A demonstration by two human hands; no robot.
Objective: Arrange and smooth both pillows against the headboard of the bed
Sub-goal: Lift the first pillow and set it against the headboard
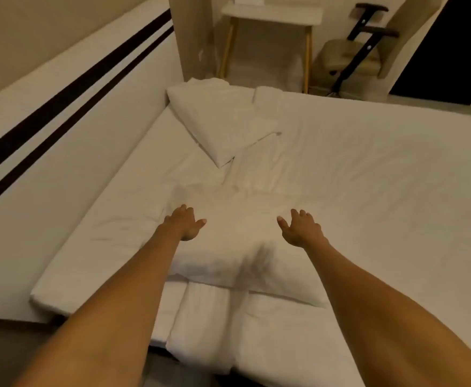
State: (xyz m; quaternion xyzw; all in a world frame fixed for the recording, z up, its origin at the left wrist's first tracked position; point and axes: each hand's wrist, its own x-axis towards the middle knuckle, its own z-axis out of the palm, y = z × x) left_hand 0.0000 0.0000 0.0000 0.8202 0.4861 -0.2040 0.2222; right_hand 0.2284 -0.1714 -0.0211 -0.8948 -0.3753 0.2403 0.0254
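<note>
A big bed [368,169] with a white sheet, a bit wrinkled. A long pale headboard [61,129] along the left side, with two dark stripes. Beige wall above it. Far back, one small white table [270,13] with thin yellow legs. Beside that, one tan bag [348,55] on the floor with dark handles sticking up. A dark doorway in the far right corner.

Two bare arms reaching out from the bottom. Left hand [185,223] palm down on the left part of the near pillow [237,247], fingers spread open and flat, gripping nothing. Right hand [300,229] just over the right part of the same pillow, fingers open and loose, holding nothing. Touching or just above, hard to tell. Both thumbs pointing in toward each other.

Two pillows, both white. Near pillow lying flat under the hands, close to the headboard but with a strip of mattress showing between. Far pillow [223,121] up by the far corner, turned crooked, one corner pointing at the near pillow, its far end close to the headboard. Well apart from the hands. A folded white blanket [214,325] at the near edge of the bed, just below the near pillow.

Two hands, two pillows, one bed, one table, one bag.
</note>
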